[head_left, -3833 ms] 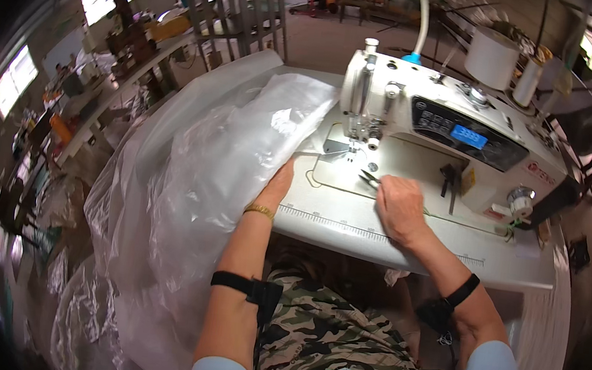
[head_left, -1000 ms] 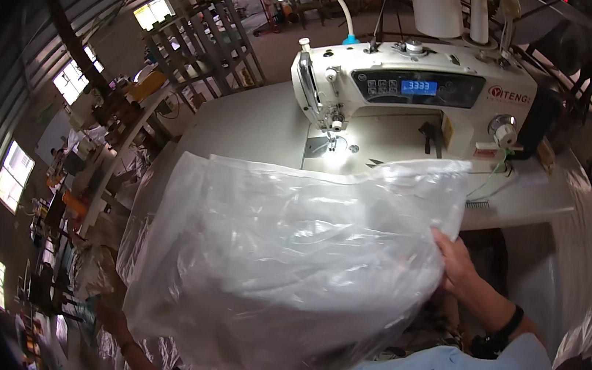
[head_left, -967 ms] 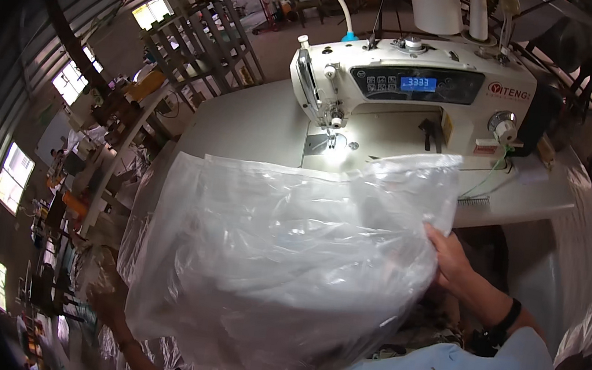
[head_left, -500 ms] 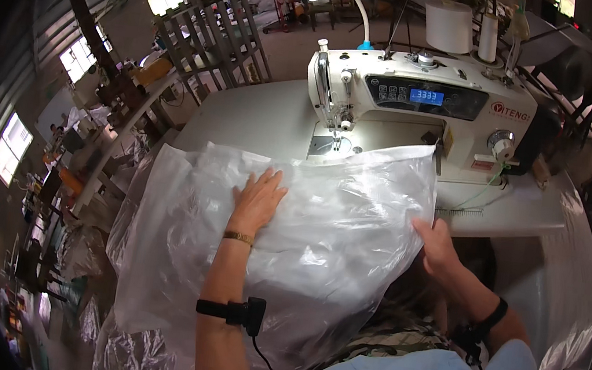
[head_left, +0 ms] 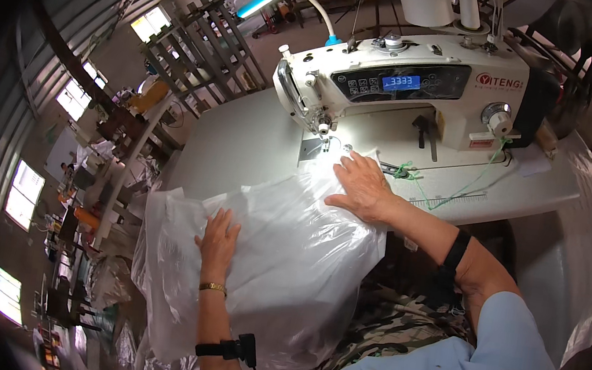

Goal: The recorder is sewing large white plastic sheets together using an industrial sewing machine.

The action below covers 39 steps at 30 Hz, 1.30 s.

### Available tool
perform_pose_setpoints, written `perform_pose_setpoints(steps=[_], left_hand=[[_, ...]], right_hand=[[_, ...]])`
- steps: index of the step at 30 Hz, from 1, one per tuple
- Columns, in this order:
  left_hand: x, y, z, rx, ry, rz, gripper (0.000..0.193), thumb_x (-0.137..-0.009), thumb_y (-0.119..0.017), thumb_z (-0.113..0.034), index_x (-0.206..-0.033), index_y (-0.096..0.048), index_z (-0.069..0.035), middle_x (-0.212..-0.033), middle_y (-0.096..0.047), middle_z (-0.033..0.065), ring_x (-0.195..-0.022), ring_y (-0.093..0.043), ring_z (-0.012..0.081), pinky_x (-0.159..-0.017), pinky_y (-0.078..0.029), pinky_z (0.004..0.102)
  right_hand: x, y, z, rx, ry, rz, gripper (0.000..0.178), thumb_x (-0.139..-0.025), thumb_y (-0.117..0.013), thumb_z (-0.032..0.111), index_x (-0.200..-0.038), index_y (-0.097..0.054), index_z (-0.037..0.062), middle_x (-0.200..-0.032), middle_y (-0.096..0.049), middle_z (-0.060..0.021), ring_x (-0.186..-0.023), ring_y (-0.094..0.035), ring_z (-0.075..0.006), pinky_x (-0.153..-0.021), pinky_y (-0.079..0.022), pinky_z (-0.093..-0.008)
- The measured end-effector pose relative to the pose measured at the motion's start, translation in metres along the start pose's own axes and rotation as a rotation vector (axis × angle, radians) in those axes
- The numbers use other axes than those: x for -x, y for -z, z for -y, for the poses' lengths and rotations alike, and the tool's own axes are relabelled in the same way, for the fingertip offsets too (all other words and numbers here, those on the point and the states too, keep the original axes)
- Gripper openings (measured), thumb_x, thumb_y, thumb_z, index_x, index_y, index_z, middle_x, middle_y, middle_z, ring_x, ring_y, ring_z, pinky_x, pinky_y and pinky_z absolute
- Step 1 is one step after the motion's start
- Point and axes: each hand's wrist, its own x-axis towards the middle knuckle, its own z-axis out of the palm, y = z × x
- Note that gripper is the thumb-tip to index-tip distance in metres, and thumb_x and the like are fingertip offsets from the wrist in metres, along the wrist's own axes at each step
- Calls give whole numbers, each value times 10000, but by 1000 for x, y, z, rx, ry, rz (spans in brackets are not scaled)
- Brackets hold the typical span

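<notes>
Clear plastic sheet [head_left: 280, 257] lies over the table's [head_left: 241, 149] front edge below the sewing machine [head_left: 397, 86]; left hand [head_left: 218, 240] and right hand [head_left: 362, 186] press flat, fingers spread (gripping nothing) — probably best fed taut, corner squared to the needle.

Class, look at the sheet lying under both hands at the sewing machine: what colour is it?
The plastic sheet is clear to milky white and see-through, shown best in the head view.
</notes>
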Motion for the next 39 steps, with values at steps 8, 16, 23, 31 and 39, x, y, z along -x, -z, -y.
perform_pose_setpoints(steps=[8, 16, 23, 31, 39], left_hand=[[-37, 27, -82, 181, -508, -235, 229, -932, -563, -208, -1051, -650, -32, -1047, -645, 199, -1008, -601, 386, -905, -443, 488], [-73, -54, -175, 214, -518, -172, 356, -921, -593, -227, -1196, -552, -5, -1244, -577, 184, -1153, -527, 352, -944, -407, 500], [-89, -70, -167, 371, -505, -109, 436, -933, -588, -273, -1245, -554, 31, -1354, -533, 202, -1307, -450, 335, -1069, -331, 492], [-104, -72, -151, 266, -461, -80, 456, -983, -528, -276, -1307, -533, 46, -1418, -473, 222, -1340, -421, 330, -1096, -304, 399], [-115, -74, -145, 200, -466, -62, 523, -1002, -494, -356, -1362, -492, 25, -1454, -444, 193, -1366, -397, 314, -1109, -301, 384]], right_hand=[[1, -13, -7, 8, -46, 17, 729, -833, -603, 600, -1184, -578, -38, -1340, -494, -247, -1326, -378, -361, -1074, -284, -435], [-20, -27, -26, -68, -10, 4, 627, -844, -628, 518, -1134, -604, -36, -1315, -515, -247, -1339, -379, -364, -1085, -284, -449], [-18, -28, -32, -88, -92, -166, 548, -769, -695, 465, -984, -646, -36, -1117, -593, -194, -1163, -495, -312, -980, -359, -421], [87, 31, 3, -115, 180, -447, 448, -820, -713, 330, -1163, -598, 65, -1193, -604, -113, -1215, -514, -251, -1100, -328, -460], [407, 86, -108, 575, -958, 59, 720, -765, -760, 340, -1346, -468, 33, -1434, -401, -186, -1371, -326, -363, -1098, -300, -474]])
